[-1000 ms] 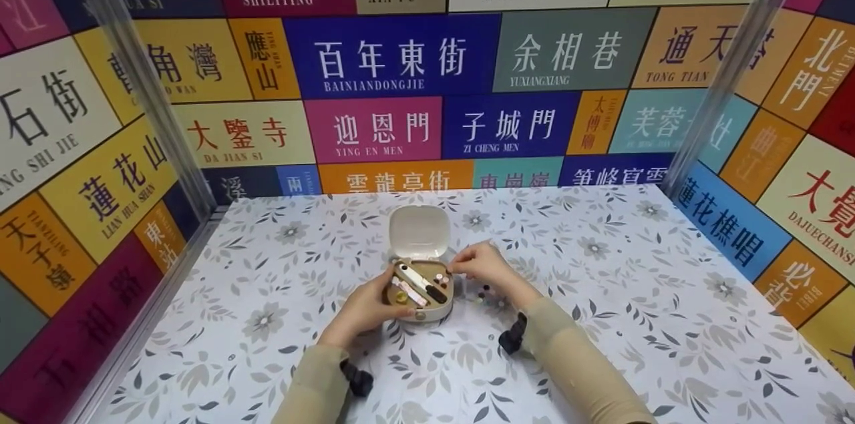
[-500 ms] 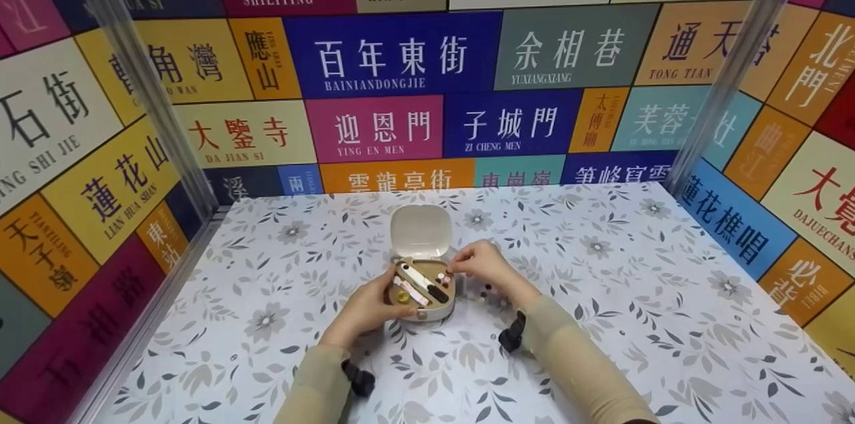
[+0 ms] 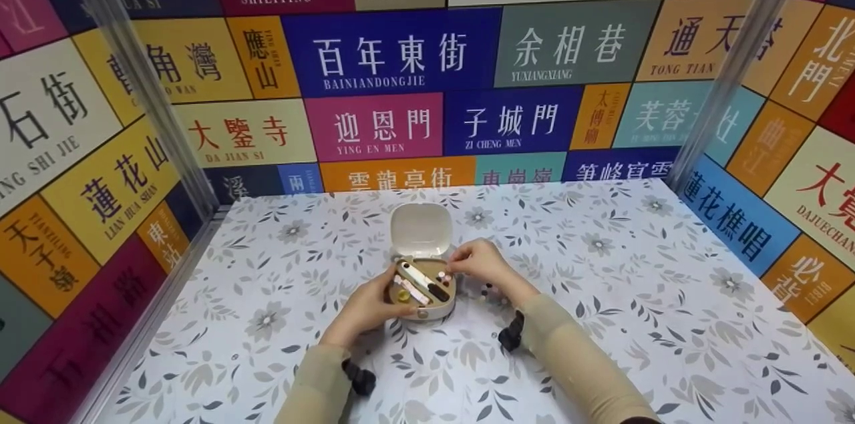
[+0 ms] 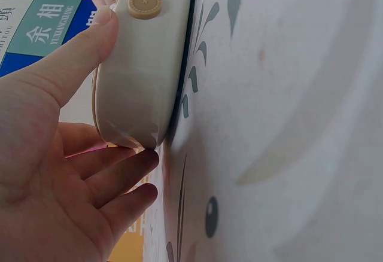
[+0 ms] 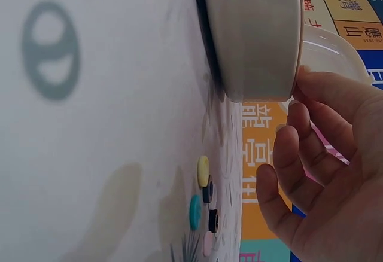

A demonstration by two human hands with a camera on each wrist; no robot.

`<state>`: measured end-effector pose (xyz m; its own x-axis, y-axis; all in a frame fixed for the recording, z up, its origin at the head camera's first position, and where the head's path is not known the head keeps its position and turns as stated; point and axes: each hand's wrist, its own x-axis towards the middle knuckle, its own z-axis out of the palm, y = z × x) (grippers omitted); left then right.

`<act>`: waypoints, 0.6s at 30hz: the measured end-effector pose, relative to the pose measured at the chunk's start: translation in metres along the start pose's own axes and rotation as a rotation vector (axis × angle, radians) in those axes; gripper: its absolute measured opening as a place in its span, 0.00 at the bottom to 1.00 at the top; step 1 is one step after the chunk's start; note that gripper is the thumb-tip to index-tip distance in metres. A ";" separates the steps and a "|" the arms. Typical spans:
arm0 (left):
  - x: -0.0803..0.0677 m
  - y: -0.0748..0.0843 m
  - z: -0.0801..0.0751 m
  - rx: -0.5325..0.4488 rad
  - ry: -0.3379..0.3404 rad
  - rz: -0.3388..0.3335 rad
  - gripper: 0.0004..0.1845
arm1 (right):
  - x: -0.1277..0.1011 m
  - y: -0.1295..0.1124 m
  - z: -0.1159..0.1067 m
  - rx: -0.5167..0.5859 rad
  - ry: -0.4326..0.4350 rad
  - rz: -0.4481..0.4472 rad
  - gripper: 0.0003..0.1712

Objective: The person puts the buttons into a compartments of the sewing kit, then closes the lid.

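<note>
A small beige case (image 3: 427, 308) stands open on the floral table, its lid (image 3: 421, 230) tipped up at the back. Inside lie a white and black stick (image 3: 423, 282), a yellow piece (image 3: 403, 297) and small spools. My left hand (image 3: 364, 309) holds the case's left side. In the left wrist view its thumb (image 4: 72, 58) presses the case (image 4: 137, 82) near the round snap (image 4: 145, 3). My right hand (image 3: 477, 260) hovers at the right rim, and its curled fingers (image 5: 299, 142) touch the case (image 5: 254, 34). Whether they pinch anything is hidden.
Several small coloured buttons (image 3: 487, 292) lie on the table just right of the case, also seen as buttons (image 5: 204, 205) in the right wrist view. The floral tablecloth (image 3: 634, 277) is walled in by colourful sign panels (image 3: 401, 57) on three sides.
</note>
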<state>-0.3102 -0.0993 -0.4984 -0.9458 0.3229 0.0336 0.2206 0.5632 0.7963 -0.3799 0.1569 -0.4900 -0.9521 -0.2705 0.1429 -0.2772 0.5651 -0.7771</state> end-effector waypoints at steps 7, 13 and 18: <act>0.000 0.001 -0.001 -0.027 -0.004 -0.022 0.56 | -0.001 0.000 0.000 -0.002 0.000 -0.066 0.04; -0.001 -0.001 -0.001 -0.009 0.011 0.027 0.57 | -0.002 0.000 -0.001 -0.016 -0.024 -0.063 0.04; -0.002 -0.002 0.000 -0.017 0.019 0.026 0.57 | -0.003 0.001 0.000 -0.014 -0.030 -0.075 0.04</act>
<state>-0.3088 -0.1005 -0.4998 -0.9442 0.3227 0.0660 0.2415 0.5421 0.8048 -0.3778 0.1586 -0.4912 -0.9243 -0.3353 0.1821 -0.3497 0.5531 -0.7562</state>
